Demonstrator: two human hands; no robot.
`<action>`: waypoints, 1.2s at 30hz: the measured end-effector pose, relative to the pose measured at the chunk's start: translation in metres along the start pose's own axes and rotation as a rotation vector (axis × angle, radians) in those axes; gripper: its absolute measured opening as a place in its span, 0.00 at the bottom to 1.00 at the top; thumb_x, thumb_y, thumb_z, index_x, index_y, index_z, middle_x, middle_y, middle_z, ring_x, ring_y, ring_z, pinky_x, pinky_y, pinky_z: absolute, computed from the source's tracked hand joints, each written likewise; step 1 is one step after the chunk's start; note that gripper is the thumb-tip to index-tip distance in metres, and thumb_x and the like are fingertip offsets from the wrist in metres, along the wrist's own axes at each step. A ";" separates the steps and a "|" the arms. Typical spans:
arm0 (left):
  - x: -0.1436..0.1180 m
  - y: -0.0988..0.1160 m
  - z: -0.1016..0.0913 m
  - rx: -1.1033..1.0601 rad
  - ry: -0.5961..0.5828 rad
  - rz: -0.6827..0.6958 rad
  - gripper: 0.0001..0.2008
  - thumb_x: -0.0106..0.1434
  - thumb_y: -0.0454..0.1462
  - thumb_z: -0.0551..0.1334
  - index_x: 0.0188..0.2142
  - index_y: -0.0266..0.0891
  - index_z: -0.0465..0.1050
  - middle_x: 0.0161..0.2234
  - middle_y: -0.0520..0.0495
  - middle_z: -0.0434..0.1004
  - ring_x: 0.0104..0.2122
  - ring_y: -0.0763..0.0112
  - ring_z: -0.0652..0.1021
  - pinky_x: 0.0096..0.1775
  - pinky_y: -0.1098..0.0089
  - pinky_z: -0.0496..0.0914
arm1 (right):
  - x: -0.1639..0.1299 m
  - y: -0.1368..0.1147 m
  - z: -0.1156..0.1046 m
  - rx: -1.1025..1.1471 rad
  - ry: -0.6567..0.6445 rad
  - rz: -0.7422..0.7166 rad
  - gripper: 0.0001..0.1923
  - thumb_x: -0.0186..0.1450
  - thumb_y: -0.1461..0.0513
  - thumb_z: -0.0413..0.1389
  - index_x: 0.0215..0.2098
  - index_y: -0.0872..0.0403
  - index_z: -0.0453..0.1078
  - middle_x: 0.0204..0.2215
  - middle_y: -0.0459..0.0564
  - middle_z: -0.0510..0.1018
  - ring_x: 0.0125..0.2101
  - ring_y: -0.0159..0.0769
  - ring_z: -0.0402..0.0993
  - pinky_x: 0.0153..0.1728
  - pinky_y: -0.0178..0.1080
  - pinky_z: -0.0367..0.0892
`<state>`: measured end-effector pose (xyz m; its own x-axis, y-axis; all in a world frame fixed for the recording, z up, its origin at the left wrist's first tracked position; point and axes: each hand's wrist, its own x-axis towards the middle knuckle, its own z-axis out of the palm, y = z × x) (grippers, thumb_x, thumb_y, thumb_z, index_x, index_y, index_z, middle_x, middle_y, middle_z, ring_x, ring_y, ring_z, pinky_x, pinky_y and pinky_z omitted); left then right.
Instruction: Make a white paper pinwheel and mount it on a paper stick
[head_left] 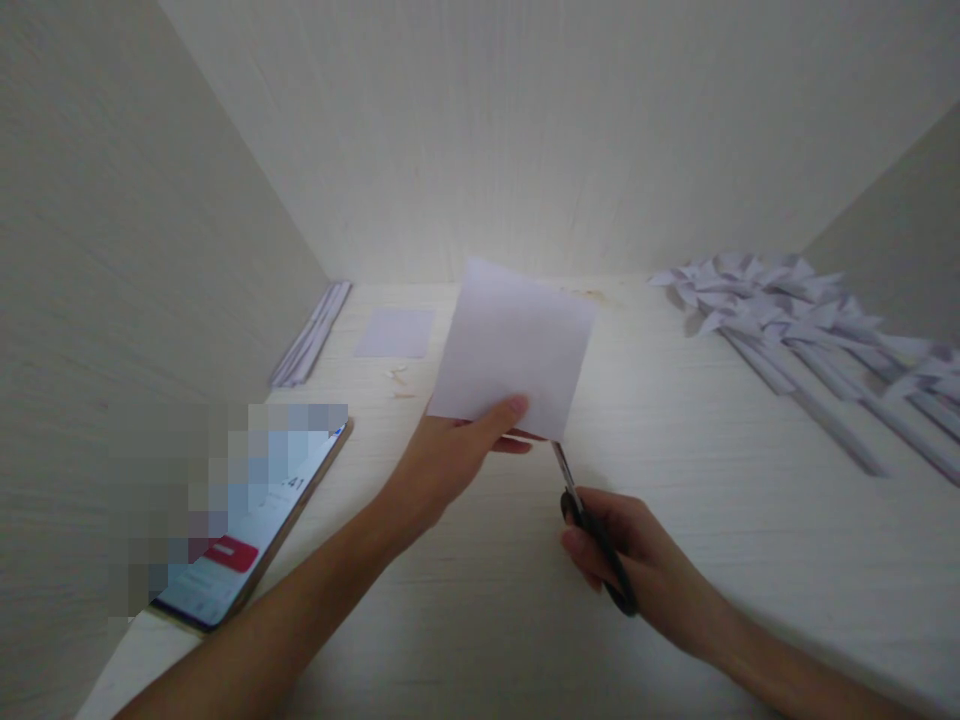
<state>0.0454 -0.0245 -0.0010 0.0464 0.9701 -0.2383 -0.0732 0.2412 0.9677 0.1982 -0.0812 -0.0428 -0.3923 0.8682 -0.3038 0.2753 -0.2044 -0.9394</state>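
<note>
Paper, one sheet, pinched in my left hand.
My right hand grips one pair of scissors, its tip touching the sheet's near edge.

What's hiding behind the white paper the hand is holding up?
Behind the white paper sheet only the pale wooden desk and back wall show around it. Whatever lies directly behind is covered.

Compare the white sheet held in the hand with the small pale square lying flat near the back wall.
The white paper sheet is held up off the pale wooden desk by the left hand; the small pale paper square lies flat on it, untouched. The sheet looks larger. Black-handled scissors in the right hand meet the sheet's lower edge; nothing touches the square. Both are plain, pale paper.
</note>
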 end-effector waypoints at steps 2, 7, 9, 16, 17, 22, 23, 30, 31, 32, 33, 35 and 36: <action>0.004 0.000 -0.003 -0.055 0.062 0.074 0.13 0.49 0.38 0.61 0.35 0.34 0.70 0.33 0.45 0.76 0.29 0.69 0.76 0.28 0.72 0.73 | -0.001 0.000 0.000 -0.023 0.011 -0.005 0.16 0.56 0.53 0.51 0.19 0.54 0.54 0.14 0.39 0.56 0.17 0.24 0.51 0.17 0.31 0.48; 0.009 0.002 -0.012 -0.141 -0.014 0.165 0.17 0.48 0.35 0.61 0.40 0.37 0.68 0.35 0.48 0.74 0.32 0.71 0.76 0.32 0.73 0.72 | -0.001 0.007 -0.004 0.026 0.200 -0.171 0.18 0.57 0.51 0.49 0.18 0.55 0.57 0.15 0.41 0.58 0.17 0.26 0.53 0.18 0.32 0.49; 0.008 0.004 -0.013 -0.109 -0.067 0.129 0.19 0.46 0.34 0.62 0.41 0.38 0.67 0.36 0.48 0.74 0.33 0.69 0.75 0.32 0.71 0.72 | 0.002 0.011 -0.007 0.114 0.351 -0.228 0.17 0.58 0.52 0.49 0.20 0.56 0.61 0.14 0.41 0.59 0.16 0.25 0.52 0.17 0.33 0.48; 0.005 -0.001 -0.011 0.126 -0.259 0.031 0.14 0.41 0.31 0.62 0.32 0.34 0.70 0.27 0.48 0.74 0.29 0.69 0.73 0.29 0.71 0.68 | 0.015 0.007 -0.017 0.502 0.744 -0.235 0.12 0.53 0.57 0.57 0.21 0.55 0.58 0.23 0.45 0.72 0.14 0.21 0.51 0.13 0.30 0.45; 0.005 -0.002 -0.011 0.151 -0.279 0.022 0.13 0.41 0.31 0.62 0.30 0.34 0.70 0.26 0.49 0.73 0.29 0.69 0.73 0.30 0.71 0.68 | 0.016 0.006 -0.018 0.516 0.755 -0.236 0.13 0.53 0.58 0.57 0.21 0.55 0.58 0.24 0.45 0.72 0.14 0.20 0.52 0.13 0.30 0.45; 0.005 -0.004 -0.008 0.248 -0.401 -0.036 0.09 0.42 0.30 0.60 0.28 0.34 0.69 0.22 0.52 0.71 0.24 0.74 0.71 0.27 0.73 0.66 | 0.014 0.006 -0.019 0.507 0.771 -0.221 0.12 0.50 0.60 0.60 0.20 0.56 0.60 0.17 0.40 0.65 0.15 0.21 0.53 0.13 0.29 0.46; 0.006 -0.004 -0.007 0.258 -0.429 -0.038 0.09 0.43 0.30 0.60 0.27 0.34 0.68 0.21 0.52 0.70 0.22 0.76 0.70 0.25 0.74 0.65 | 0.014 0.006 -0.019 0.502 0.771 -0.212 0.13 0.48 0.61 0.61 0.20 0.56 0.60 0.17 0.40 0.64 0.15 0.21 0.54 0.14 0.29 0.47; 0.012 -0.010 -0.006 0.113 -0.237 0.026 0.10 0.50 0.42 0.59 0.25 0.36 0.62 0.22 0.53 0.69 0.22 0.78 0.71 0.24 0.76 0.67 | 0.015 0.014 -0.018 0.513 0.691 -0.158 0.15 0.45 0.62 0.63 0.21 0.55 0.59 0.14 0.37 0.57 0.15 0.22 0.54 0.15 0.29 0.47; 0.012 -0.011 -0.007 0.070 -0.221 0.025 0.13 0.51 0.45 0.58 0.25 0.36 0.63 0.22 0.53 0.69 0.22 0.77 0.72 0.25 0.75 0.68 | 0.015 0.014 -0.018 0.516 0.700 -0.162 0.15 0.45 0.63 0.63 0.21 0.55 0.59 0.14 0.37 0.58 0.15 0.22 0.54 0.15 0.29 0.48; 0.012 -0.011 -0.007 0.037 -0.228 0.017 0.15 0.52 0.48 0.56 0.26 0.36 0.63 0.23 0.52 0.70 0.23 0.75 0.73 0.25 0.74 0.68 | 0.015 0.013 -0.018 0.518 0.716 -0.165 0.14 0.45 0.63 0.63 0.21 0.55 0.59 0.14 0.37 0.58 0.15 0.22 0.54 0.15 0.30 0.48; 0.012 -0.011 -0.006 0.015 -0.260 -0.001 0.18 0.52 0.51 0.54 0.28 0.37 0.64 0.24 0.50 0.71 0.23 0.74 0.74 0.24 0.73 0.69 | 0.014 0.012 -0.018 0.519 0.735 -0.166 0.14 0.45 0.63 0.63 0.20 0.55 0.59 0.14 0.37 0.58 0.15 0.22 0.54 0.15 0.30 0.48; 0.010 -0.013 -0.005 0.008 -0.378 -0.047 0.25 0.51 0.55 0.51 0.32 0.36 0.67 0.27 0.45 0.74 0.25 0.69 0.75 0.24 0.72 0.68 | 0.013 0.009 -0.018 0.529 0.777 -0.169 0.15 0.44 0.63 0.63 0.20 0.55 0.59 0.13 0.37 0.58 0.14 0.21 0.53 0.15 0.30 0.47; 0.008 -0.014 -0.004 0.022 -0.442 -0.058 0.27 0.50 0.57 0.49 0.33 0.35 0.67 0.28 0.42 0.75 0.25 0.67 0.76 0.24 0.72 0.68 | 0.012 0.007 -0.018 0.538 0.793 -0.173 0.15 0.44 0.63 0.63 0.19 0.55 0.59 0.13 0.37 0.58 0.14 0.21 0.52 0.14 0.30 0.47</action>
<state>0.0429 -0.0196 -0.0166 0.4720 0.8487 -0.2388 -0.0368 0.2896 0.9564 0.2106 -0.0640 -0.0499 0.3697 0.9178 -0.1446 -0.2457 -0.0535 -0.9679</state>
